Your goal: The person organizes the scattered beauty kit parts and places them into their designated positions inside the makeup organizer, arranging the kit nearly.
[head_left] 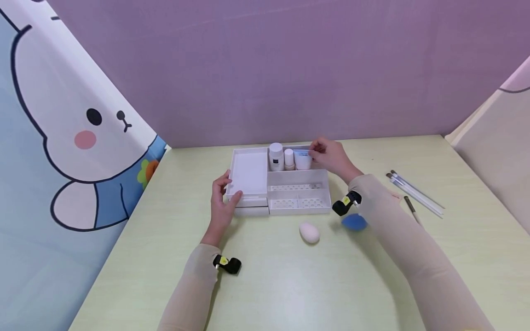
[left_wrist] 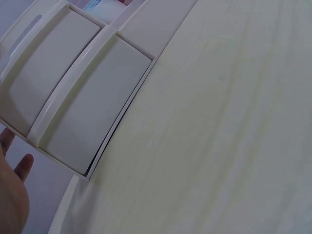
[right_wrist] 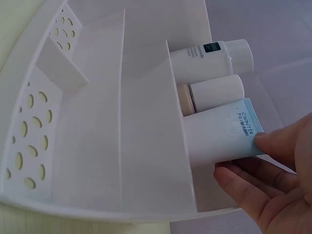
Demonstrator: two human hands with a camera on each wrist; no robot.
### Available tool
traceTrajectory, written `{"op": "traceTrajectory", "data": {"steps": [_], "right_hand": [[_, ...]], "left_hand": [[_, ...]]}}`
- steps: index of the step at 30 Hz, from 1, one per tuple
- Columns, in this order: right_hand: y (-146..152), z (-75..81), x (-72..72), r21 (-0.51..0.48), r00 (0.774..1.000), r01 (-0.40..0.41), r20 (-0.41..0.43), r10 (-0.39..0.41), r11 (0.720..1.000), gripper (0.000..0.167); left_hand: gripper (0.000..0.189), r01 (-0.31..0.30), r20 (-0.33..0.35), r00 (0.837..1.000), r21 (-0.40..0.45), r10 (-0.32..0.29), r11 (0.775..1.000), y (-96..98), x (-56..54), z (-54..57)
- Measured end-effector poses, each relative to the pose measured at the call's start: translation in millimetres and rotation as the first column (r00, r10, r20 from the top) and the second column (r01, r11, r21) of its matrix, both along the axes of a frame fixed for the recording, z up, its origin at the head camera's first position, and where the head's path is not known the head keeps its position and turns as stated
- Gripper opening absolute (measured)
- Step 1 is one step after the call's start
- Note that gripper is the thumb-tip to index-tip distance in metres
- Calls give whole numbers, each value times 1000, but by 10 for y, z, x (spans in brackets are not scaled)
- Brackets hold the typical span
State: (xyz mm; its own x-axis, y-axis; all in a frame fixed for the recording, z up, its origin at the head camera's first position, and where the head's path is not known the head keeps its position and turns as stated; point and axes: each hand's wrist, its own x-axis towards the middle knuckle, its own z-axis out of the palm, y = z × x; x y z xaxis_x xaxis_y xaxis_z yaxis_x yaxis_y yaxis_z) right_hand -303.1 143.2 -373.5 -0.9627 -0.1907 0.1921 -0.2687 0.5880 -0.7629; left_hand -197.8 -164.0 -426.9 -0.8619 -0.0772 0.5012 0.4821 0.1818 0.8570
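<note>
A white storage organizer (head_left: 299, 214) with compartments and drawers stands on the table. In its back compartment, my right hand (head_left: 331, 156) pinches the top end of a pale blue and white squeeze tube (right_wrist: 219, 134) between thumb and fingers. The tube is upright, its lower part inside the compartment. Left of it stand a small bottle with a white cap and beige base (right_wrist: 214, 92) and a larger white bottle (head_left: 276, 157). My left hand (head_left: 222, 202) rests against the organizer's left side near the front drawers (left_wrist: 97, 97), fingers extended; part of it is outside the left wrist view.
In front of the organizer lie a pale pink egg-shaped sponge (head_left: 309, 233) and a blue sponge (head_left: 354, 222), partly under the right sleeve. Several makeup brushes (head_left: 418, 195) lie on the right of the table (head_left: 269, 285). A purple backdrop (head_left: 290, 69) rises behind.
</note>
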Motion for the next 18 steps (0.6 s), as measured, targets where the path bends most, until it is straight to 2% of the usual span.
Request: {"op": "traceTrajectory", "data": {"steps": [12,18], "right_hand": [[34,47,45,17,1000,-20,20,20,1000,21],[87,124,65,-12,998,-3,-57,3,1000,21]], "left_hand": [[38,-3,-29,1000,14,4,1000,10,16,11],[37,-5,-21,1000,11,5,1000,4,24,13]]}}
